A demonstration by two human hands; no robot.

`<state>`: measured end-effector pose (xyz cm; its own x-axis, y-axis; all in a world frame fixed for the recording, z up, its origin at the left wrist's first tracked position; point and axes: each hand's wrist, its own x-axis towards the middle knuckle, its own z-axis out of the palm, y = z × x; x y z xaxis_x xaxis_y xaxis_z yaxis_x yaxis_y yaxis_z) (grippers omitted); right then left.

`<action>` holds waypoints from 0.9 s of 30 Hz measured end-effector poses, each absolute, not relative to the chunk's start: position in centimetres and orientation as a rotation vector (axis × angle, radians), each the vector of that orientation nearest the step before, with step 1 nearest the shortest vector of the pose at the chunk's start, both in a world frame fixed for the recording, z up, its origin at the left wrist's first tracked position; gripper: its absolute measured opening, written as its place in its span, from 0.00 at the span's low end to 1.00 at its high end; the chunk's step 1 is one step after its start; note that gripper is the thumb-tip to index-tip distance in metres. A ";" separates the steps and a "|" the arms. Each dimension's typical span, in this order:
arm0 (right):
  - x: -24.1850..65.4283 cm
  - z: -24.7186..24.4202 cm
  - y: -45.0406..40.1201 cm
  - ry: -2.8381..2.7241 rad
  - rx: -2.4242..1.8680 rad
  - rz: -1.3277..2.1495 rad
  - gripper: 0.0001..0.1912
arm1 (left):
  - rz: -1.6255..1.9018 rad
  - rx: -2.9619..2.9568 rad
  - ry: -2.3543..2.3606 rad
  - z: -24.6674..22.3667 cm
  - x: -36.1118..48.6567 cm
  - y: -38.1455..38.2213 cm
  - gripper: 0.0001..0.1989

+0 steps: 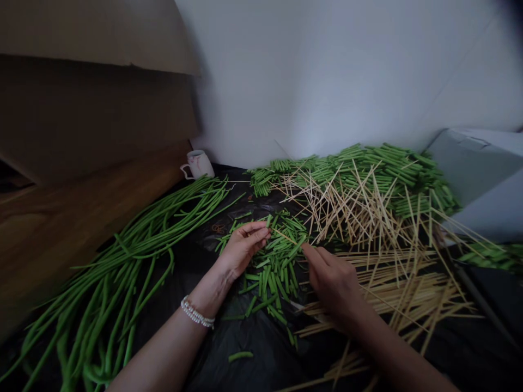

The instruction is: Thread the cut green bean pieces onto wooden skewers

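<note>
My left hand [247, 246] pinches a short cut piece of green long bean [268, 219] between thumb and fingers. A thin wooden skewer [285, 236] runs from my right hand [333, 280], closed on its near end, toward that bean piece. Whether the tip is in the bean I cannot tell. Below both hands lies a loose heap of cut bean pieces [278, 277] on black plastic sheeting [245, 373]. Loose wooden skewers [404, 296] spread beside and under my right forearm.
Long uncut beans [131, 245] stretch along the left. At the back right, cut beans lie in rows [392, 166] with skewers [347, 204] sticking out. A white mug [200, 163] stands by the wall, near rubber bands [218, 228]. A pale box [478, 174] bounds the right, cardboard [98, 109] the left.
</note>
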<state>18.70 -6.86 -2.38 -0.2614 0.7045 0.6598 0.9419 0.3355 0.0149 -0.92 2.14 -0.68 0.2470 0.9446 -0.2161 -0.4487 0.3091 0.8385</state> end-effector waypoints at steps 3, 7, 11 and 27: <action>18.7 -2.3 -6.9 -2.041 -1.422 -0.562 0.17 | 1.058 0.731 0.817 -0.5 -0.9 2.1 0.15; 18.6 -2.1 -6.9 -2.048 -1.419 -0.562 0.17 | 1.048 0.719 0.810 -0.4 -0.7 1.9 0.16; 18.6 -2.1 -6.9 -2.061 -1.419 -0.566 0.17 | 1.039 0.741 0.795 -0.6 -0.7 1.9 0.16; 18.7 -2.4 -6.9 -2.061 -1.434 -0.563 0.17 | 1.070 0.714 0.819 -0.5 -0.6 1.9 0.14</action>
